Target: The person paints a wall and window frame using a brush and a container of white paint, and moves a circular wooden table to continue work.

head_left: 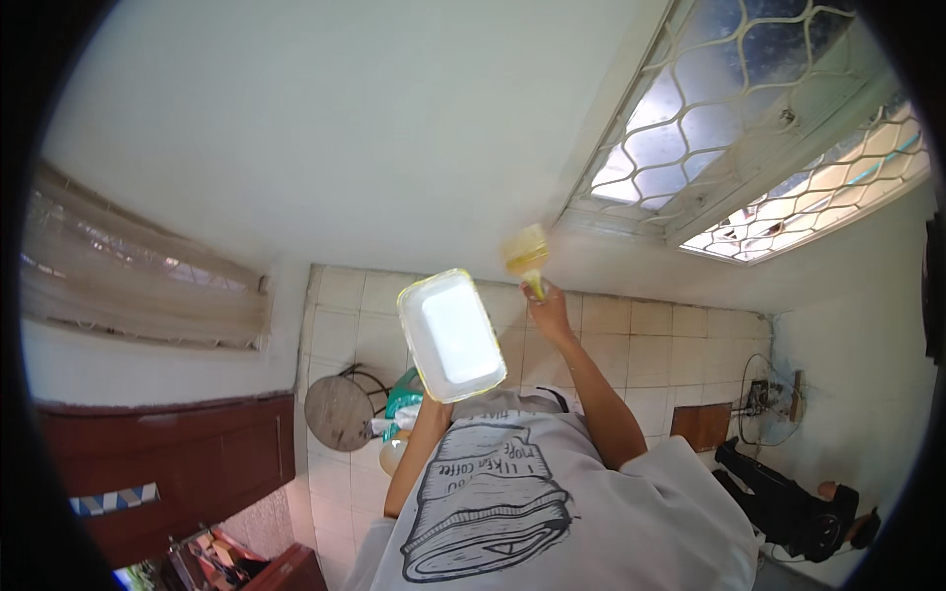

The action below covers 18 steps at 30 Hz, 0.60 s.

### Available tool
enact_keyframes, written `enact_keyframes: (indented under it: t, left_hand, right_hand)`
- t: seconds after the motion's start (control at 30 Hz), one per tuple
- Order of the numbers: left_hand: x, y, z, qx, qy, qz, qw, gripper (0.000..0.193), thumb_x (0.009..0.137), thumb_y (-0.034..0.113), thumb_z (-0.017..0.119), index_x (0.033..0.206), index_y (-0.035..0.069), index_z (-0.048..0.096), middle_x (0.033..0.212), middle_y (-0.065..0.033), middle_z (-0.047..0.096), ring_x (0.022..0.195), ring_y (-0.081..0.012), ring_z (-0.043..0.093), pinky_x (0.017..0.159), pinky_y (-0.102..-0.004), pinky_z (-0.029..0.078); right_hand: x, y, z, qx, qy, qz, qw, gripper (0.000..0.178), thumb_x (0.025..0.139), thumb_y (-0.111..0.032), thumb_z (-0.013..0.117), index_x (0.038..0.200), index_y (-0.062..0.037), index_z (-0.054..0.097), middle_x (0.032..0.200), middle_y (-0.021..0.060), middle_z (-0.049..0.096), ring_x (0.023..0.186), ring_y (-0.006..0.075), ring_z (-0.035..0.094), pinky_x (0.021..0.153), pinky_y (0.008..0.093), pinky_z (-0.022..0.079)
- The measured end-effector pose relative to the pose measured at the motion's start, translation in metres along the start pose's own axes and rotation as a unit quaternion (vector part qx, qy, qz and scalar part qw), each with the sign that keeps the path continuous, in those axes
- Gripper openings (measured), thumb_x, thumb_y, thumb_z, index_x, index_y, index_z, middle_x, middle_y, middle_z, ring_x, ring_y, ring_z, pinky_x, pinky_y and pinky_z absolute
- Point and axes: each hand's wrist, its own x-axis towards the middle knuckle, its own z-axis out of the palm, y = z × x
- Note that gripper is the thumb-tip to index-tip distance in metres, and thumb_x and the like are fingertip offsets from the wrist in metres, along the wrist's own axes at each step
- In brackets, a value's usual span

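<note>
My right hand (549, 307) grips the handle of a wide, flat paintbrush (527, 251) with yellowish bristles and a yellow handle. The bristles point up toward the pale wall (325, 128); whether they touch it I cannot tell. In front of my chest, my left hand (435, 406) supports a rectangular white tray (412, 340) from below. Most of that hand's fingers are hidden under the tray. White paint (455, 335) lies inside it, and yellow smears mark its rim. The brush is apart from the tray, up and to its right.
A window with a wavy metal grille (680, 108) is at the upper right. On the tiled floor (601, 345) stand a round stool (340, 412) and a green item (402, 402). Cables (764, 399) lie to the right, near a person in black (803, 502). A reddish-brown door (187, 448) is at left.
</note>
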Motion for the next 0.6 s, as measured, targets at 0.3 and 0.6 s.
enact_keyframes:
  t: [0.3,0.6]
  left_hand:
    - [0.011,-0.063,-0.06,0.014,0.121,-0.008,0.992,0.05,0.094,0.04,0.06,0.129,0.005,0.053,0.113,-0.013,0.056,0.094,-0.0301,0.058,0.08,-0.0461,0.055]
    - [-0.023,-0.172,-0.074,0.123,0.095,0.02,0.988,0.05,0.098,0.038,0.054,0.136,0.006,0.051,0.125,-0.0154,0.063,0.107,-0.0305,0.067,0.089,-0.0479,0.058]
  right_hand:
    - [-0.129,-0.141,-0.179,0.204,-0.055,0.059,0.976,0.038,0.101,-0.034,0.057,0.111,0.0026,0.064,0.057,-0.0023,0.048,0.046,0.0061,0.041,0.043,0.0245,0.034]
    - [-0.25,-0.093,-0.272,0.223,0.03,-0.013,0.974,0.072,0.1,-0.018,0.057,0.154,-0.0027,0.012,0.078,0.0058,0.057,0.062,0.0092,0.05,0.057,0.0255,0.042]
